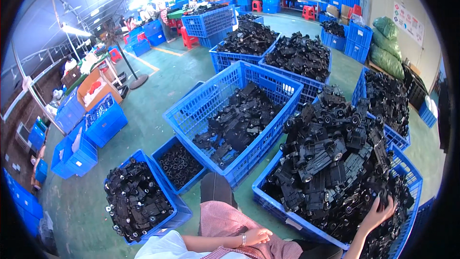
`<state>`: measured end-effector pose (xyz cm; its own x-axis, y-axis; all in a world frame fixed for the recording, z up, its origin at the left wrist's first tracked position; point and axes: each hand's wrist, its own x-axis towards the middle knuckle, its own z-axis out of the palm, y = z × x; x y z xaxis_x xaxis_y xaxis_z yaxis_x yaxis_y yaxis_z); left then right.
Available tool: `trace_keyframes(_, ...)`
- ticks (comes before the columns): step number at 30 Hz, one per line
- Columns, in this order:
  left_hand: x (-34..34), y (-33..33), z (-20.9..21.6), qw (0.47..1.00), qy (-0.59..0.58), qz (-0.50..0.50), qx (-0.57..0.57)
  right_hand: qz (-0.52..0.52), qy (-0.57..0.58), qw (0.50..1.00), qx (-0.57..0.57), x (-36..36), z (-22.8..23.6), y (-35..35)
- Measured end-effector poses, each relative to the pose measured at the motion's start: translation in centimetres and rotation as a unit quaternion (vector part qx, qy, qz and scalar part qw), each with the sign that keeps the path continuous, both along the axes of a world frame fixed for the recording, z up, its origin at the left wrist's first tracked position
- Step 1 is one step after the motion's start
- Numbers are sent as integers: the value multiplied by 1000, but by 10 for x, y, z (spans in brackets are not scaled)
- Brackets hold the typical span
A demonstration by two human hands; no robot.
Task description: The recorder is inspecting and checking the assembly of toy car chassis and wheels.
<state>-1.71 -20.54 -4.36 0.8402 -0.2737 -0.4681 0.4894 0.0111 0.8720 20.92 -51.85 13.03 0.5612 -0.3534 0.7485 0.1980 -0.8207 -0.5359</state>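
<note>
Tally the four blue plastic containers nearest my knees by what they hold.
Black plastic car-like chassis: 3 containers (blue plastic left bin, large blue mesh middle crate, large blue mesh right crate)
Small black ring-shaped parts: 1 container (small blue plastic bin)
Total: 4 containers

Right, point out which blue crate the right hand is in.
The large crate at lower right, heaped with black chassis pieces. The right hand holds a dark part within it; the half-filled middle crate and lower-left crate stand apart from that hand.
</note>
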Motion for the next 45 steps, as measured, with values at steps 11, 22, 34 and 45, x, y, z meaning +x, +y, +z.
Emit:
trace_keyframes(11,79,-5,97,700,-13,44,-713,497,120,847,145,-160,-50,191)
trace_keyframes(22,43,41,115,846,-9,241,-475,489,416,748,168,-186,-42,187)
trace_keyframes(34,78,65,136,815,14,259,-518,529,297,763,225,-151,-26,207)
trace_keyframes(45,65,55,124,848,12,309,-431,548,225,799,100,-157,-8,201)
